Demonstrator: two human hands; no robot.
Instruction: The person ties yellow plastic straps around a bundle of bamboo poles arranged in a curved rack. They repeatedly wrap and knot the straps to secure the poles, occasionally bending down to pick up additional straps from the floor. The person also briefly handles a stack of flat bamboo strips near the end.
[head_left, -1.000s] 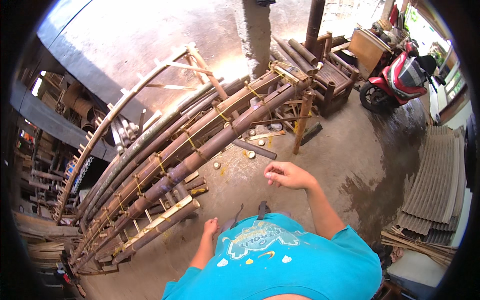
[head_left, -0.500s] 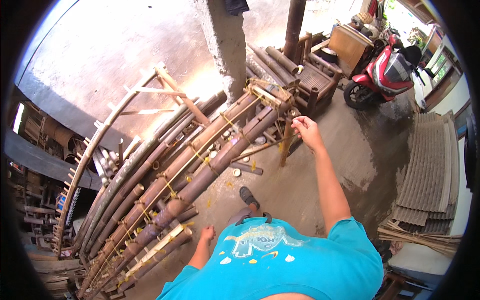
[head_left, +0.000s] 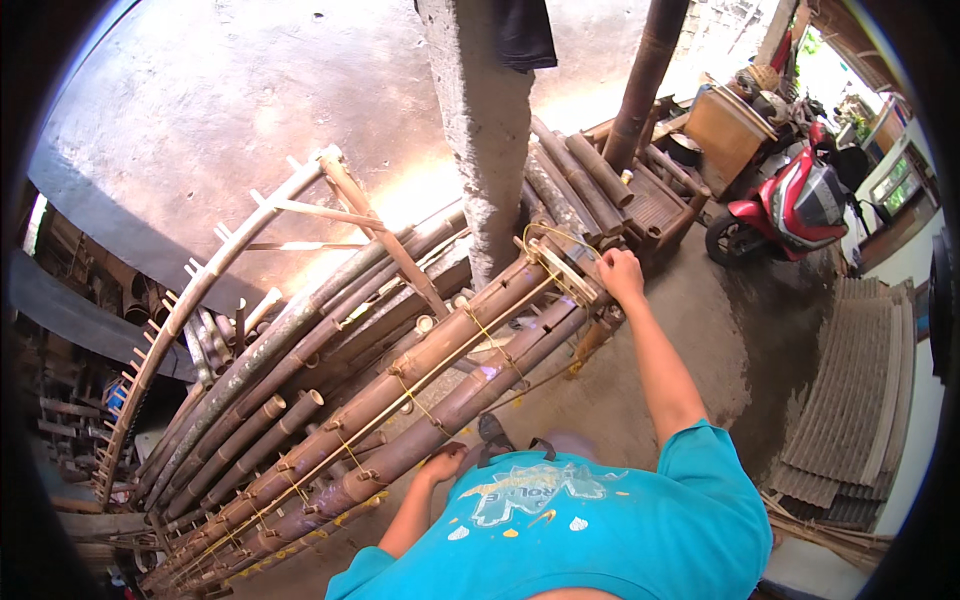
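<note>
So the right hand [head_left: 622, 274] was hanging over the floor a second ago, and now it's up at the far right end of the bamboo frame [head_left: 480, 385]. Fingers are curled in close together at that corner, next to the short wooden bars [head_left: 566, 272] and a loop of yellow cord [head_left: 551, 228]; can't tell if they've got hold of anything. Left hand [head_left: 445, 461] is loosely curled by the frame's near long edge, can't tell if it's touching. Concrete post [head_left: 480, 130] past the frame, red motorbike [head_left: 790, 210] off right.
</note>
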